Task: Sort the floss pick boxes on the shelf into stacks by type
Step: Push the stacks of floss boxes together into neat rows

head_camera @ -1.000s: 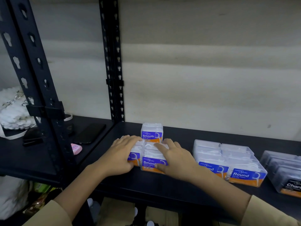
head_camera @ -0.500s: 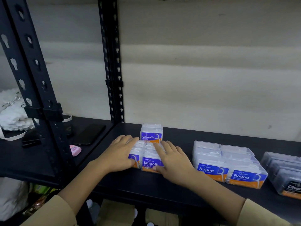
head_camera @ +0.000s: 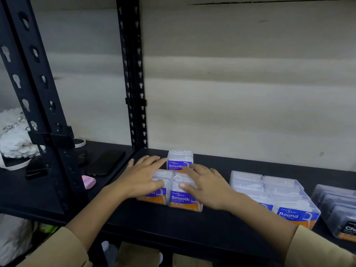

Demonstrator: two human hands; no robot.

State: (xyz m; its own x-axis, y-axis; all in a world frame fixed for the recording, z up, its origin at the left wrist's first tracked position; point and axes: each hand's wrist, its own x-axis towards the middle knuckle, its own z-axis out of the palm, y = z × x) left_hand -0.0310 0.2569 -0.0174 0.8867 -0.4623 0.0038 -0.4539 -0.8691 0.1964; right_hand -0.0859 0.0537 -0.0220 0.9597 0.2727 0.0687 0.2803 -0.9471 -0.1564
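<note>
While both hands were clamped over the front Smooth boxes a second ago, they are now lying looser and flatter, and the pair of boxes is sitting nearer the front edge of the black shelf (head_camera: 192, 228) than before, which suggests the Smooth group is being squared up, not picked apart, so the sorting is looking close to finished. Going from the left, the left hand (head_camera: 141, 177) is resting palm down, fingers spread, on the left front Smooth box (head_camera: 156, 195), covering most of its lid and holding nothing. Just beside it, touching, the right front Smooth box (head_camera: 183, 199) is lying under the fingertips of the right hand (head_camera: 207, 186), which is also spread flat and gripping nothing. Behind the gap between the hands, a taller stack of Smooth boxes (head_camera: 180, 160) is standing close to the left index finger. Further right, apart from the hands, the Round boxes (head_camera: 279, 197) are sitting grouped, and the dark Charcoal boxes (head_camera: 337, 207) are lining the frame edge.
</note>
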